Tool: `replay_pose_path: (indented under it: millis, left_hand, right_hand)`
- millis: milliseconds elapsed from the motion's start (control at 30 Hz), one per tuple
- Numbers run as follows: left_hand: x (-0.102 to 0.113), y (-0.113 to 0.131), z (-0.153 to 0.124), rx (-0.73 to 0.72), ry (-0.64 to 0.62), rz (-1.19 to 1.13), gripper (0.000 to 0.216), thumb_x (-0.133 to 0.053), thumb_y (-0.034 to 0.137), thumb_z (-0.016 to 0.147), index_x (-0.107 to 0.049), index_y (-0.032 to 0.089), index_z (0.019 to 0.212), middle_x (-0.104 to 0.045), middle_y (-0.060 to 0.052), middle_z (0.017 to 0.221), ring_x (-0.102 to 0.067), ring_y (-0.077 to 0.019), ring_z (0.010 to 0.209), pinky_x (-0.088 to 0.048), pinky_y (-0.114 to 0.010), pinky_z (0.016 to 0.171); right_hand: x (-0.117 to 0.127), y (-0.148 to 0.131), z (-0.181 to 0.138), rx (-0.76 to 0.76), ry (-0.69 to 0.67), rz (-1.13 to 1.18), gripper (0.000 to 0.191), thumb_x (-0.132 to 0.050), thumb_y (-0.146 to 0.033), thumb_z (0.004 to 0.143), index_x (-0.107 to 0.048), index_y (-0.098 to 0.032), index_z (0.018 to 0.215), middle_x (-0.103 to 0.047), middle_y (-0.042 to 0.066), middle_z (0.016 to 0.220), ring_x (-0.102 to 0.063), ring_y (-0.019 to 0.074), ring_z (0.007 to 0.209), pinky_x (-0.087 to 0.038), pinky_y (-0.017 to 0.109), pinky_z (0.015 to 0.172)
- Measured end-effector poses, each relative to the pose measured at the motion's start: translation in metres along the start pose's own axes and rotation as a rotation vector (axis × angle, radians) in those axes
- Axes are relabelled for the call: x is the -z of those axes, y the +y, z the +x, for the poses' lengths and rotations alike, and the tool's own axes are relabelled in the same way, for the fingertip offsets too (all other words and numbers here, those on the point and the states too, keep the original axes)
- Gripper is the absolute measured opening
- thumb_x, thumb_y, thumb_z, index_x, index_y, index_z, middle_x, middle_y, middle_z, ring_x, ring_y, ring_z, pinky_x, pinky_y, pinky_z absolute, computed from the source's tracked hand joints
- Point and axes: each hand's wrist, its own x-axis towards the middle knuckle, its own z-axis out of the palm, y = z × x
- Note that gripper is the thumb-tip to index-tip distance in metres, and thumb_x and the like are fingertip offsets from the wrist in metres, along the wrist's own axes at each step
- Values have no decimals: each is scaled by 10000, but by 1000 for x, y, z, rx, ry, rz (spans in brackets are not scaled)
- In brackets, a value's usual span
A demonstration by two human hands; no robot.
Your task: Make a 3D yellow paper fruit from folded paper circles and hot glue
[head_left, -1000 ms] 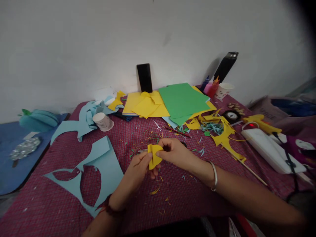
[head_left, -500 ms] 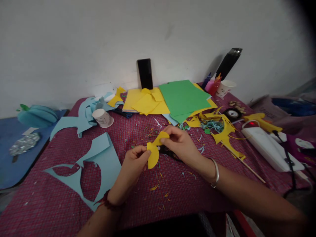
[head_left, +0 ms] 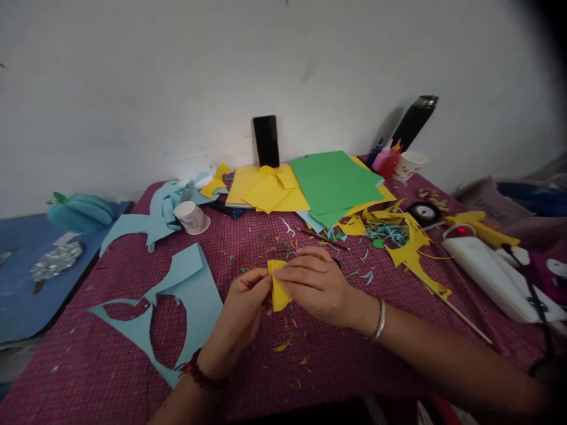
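Folded yellow paper pieces [head_left: 279,296] are held upright between my two hands over the middle of the table. My left hand [head_left: 247,302] pinches their left edge between thumb and fingers. My right hand [head_left: 316,286] lies across their right side, fingers together and pressed on the paper; its thumb is hidden. Just behind the right hand, a small dark part of an object [head_left: 337,262] shows, mostly covered. A dark pencil [head_left: 325,239] lies on the cloth beyond my right hand. Small yellow paper slivers [head_left: 282,345] are scattered below the hands.
Cut light-blue paper [head_left: 201,304] lies left, near a paper cup [head_left: 192,217]. Green sheets [head_left: 336,183] and yellow sheets [head_left: 243,183] lie at the back before a phone [head_left: 266,141]. Right are yellow scraps [head_left: 414,242], a stick [head_left: 452,306], a glue gun [head_left: 481,227] and a white power strip [head_left: 505,280].
The yellow half-round piece in my left hand and the yellow piece in my right have come together. My right hand has moved lower and flattened over the paper. The view shifted slightly.
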Motion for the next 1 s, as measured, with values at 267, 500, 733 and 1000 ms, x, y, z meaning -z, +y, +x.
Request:
replay_pose_path:
  millis: [267, 500, 733, 1000]
  left_hand:
    - [2, 1, -3, 33, -40, -65, 158, -723, 305, 698, -667, 159, 721, -531, 43, 545, -393, -52, 458, -272, -182, 429]
    - [0, 4, -6, 17, -45, -99, 158, -706, 309, 684, -689, 167, 748, -543, 30, 556, -404, -68, 478, -299, -199, 457]
    - [0, 7, -6, -3, -45, -139, 149, -641, 290, 659, -693, 168, 726, -544, 19, 568, -439, -86, 498, -317, -206, 443]
    - [0, 4, -6, -17, -66, -50, 223, -701, 185, 564, -697, 162, 786, -588, 16, 647, -422, -63, 508, -305, -191, 461]
  right_hand:
    - [-1, -1, -1, 1, -12, 29, 147, -545, -115, 908, -638, -228, 892, -751, -16, 1022, -640, 157, 927, -444, 393, 941]
    - [0, -3, 1, -15, -21, 61, 147, -548, -98, 899, -639, -213, 883, -752, -3, 1010, -632, 162, 922, -446, 395, 937]
    - [3, -3, 1, -32, -137, 35, 168, -518, -113, 925, -642, -214, 872, -744, -13, 1031, -619, 157, 937, -411, 389, 965]
    - [2, -5, 6, -37, -145, 34, 156, -527, -115, 919, -650, -197, 871, -745, 14, 988, -608, 183, 916, -424, 393, 911]
